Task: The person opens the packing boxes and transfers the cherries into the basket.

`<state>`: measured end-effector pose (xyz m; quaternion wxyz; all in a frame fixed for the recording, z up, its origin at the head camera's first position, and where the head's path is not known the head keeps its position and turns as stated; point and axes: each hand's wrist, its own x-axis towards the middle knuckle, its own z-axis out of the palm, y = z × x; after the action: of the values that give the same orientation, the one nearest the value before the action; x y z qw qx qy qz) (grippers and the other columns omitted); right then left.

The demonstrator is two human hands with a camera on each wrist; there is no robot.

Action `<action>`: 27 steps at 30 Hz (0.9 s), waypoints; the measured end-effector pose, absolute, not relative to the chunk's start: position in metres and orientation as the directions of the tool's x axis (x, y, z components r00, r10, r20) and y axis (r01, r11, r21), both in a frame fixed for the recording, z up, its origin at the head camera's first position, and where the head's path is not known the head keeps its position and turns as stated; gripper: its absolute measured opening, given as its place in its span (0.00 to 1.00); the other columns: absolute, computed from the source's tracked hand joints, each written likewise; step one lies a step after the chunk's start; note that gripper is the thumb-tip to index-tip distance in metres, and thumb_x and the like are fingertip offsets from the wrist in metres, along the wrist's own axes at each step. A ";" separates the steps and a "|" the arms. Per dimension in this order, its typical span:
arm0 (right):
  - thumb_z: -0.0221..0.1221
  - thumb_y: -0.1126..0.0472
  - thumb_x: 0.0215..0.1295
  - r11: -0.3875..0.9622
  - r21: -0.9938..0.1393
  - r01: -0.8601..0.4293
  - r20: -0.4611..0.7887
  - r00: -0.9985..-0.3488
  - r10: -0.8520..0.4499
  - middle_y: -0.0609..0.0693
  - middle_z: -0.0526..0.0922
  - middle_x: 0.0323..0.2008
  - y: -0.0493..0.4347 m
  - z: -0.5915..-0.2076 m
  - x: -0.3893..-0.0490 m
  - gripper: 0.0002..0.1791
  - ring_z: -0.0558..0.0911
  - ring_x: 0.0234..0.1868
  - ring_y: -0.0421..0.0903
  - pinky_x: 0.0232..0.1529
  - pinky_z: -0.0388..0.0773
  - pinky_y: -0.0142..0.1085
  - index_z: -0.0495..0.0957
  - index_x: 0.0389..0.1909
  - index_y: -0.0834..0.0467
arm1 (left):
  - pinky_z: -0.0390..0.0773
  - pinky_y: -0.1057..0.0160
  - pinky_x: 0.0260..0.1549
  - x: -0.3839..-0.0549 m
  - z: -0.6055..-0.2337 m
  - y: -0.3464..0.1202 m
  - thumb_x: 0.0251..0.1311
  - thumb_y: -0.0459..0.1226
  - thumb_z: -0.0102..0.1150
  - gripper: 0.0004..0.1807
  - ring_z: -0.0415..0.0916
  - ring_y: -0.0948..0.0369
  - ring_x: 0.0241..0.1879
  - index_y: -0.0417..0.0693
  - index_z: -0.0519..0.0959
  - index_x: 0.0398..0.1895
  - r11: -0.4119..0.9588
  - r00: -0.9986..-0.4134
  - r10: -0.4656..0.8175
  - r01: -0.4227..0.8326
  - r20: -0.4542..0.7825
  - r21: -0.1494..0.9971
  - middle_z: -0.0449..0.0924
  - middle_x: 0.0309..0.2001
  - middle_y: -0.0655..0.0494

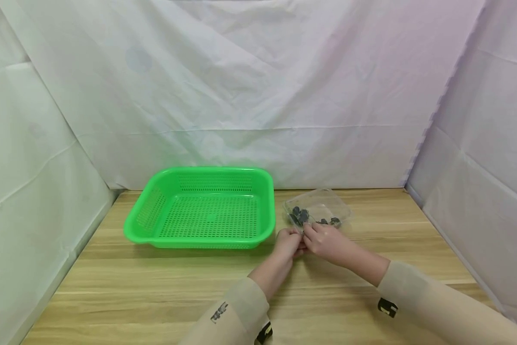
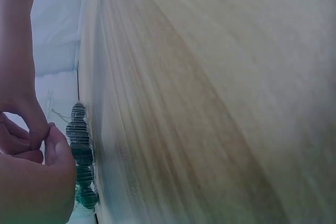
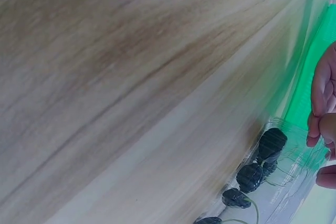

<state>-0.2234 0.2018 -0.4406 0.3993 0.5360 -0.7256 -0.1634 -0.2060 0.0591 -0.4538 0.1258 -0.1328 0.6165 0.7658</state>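
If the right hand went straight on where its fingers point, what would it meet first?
Probably the left hand, which the right hand seems to touch; beyond stands the green rectangular perforated plastic basket, though depth is unclear.

1. Basket (image 1: 206, 241): green plastic, perforated; rim smooth, semi-gloss.
2. Container (image 1: 334, 203), right of the basket: thin transparent plastic, glossy, with reflections.
3. Dark pieces (image 3: 250, 177), right of the basket: seen through plastic; own finish not clearly readable.
4. Tabletop (image 1: 155, 287), beneath the basket: wood-grain surface, smooth, low sheen.
5. Backdrop (image 1: 258, 86), behind the basket: white cloth-like sheeting, matt, creased.
6. Sleeves (image 1: 435, 292), nearer the wearer than the basket: beige cloth, matt.
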 end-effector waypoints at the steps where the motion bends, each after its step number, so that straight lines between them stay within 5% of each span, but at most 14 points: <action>1: 0.30 0.75 0.72 0.375 0.664 -0.647 0.406 -0.109 -0.907 0.60 0.80 0.35 0.202 -0.440 -0.223 0.27 0.74 0.23 0.48 0.18 0.72 0.31 0.79 0.25 0.66 | 0.77 0.69 0.21 -0.206 -0.454 0.059 0.55 0.22 0.46 0.09 0.77 0.64 0.21 0.43 0.71 0.27 -0.212 -0.933 0.030 -0.358 -0.360 0.910 0.77 0.22 0.53; 14: 0.28 0.69 0.79 0.431 0.584 -0.688 0.469 -0.147 -0.871 0.61 0.82 0.40 0.208 -0.442 -0.223 0.29 0.81 0.35 0.52 0.30 0.81 0.38 0.80 0.31 0.65 | 0.84 0.56 0.34 -0.206 -0.454 0.056 0.58 0.25 0.53 0.08 0.80 0.62 0.22 0.45 0.67 0.31 -0.270 -0.935 0.078 -0.355 -0.347 0.895 0.80 0.21 0.52; 20: 0.29 0.65 0.79 0.466 0.561 -0.684 0.486 -0.183 -0.854 0.58 0.82 0.42 0.214 -0.444 -0.224 0.28 0.81 0.37 0.52 0.35 0.82 0.40 0.80 0.35 0.62 | 0.83 0.60 0.32 -0.207 -0.453 0.053 0.57 0.26 0.55 0.18 0.79 0.62 0.23 0.34 0.66 0.51 -0.285 -0.927 0.063 -0.371 -0.369 0.884 0.80 0.23 0.50; 27: 0.32 0.64 0.78 0.510 0.492 -0.706 0.524 -0.228 -0.821 0.59 0.82 0.42 0.225 -0.449 -0.222 0.27 0.81 0.35 0.53 0.30 0.81 0.40 0.83 0.35 0.63 | 0.82 0.52 0.41 -0.207 -0.451 0.052 0.57 0.21 0.49 0.22 0.84 0.46 0.36 0.35 0.62 0.55 -0.307 -0.929 0.081 -0.368 -0.361 0.878 0.83 0.36 0.34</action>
<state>-0.2223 0.2249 -0.4488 0.3827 0.4894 -0.7800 -0.0750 -0.2071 0.0516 -0.4507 0.1406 -0.1253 0.5715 0.7987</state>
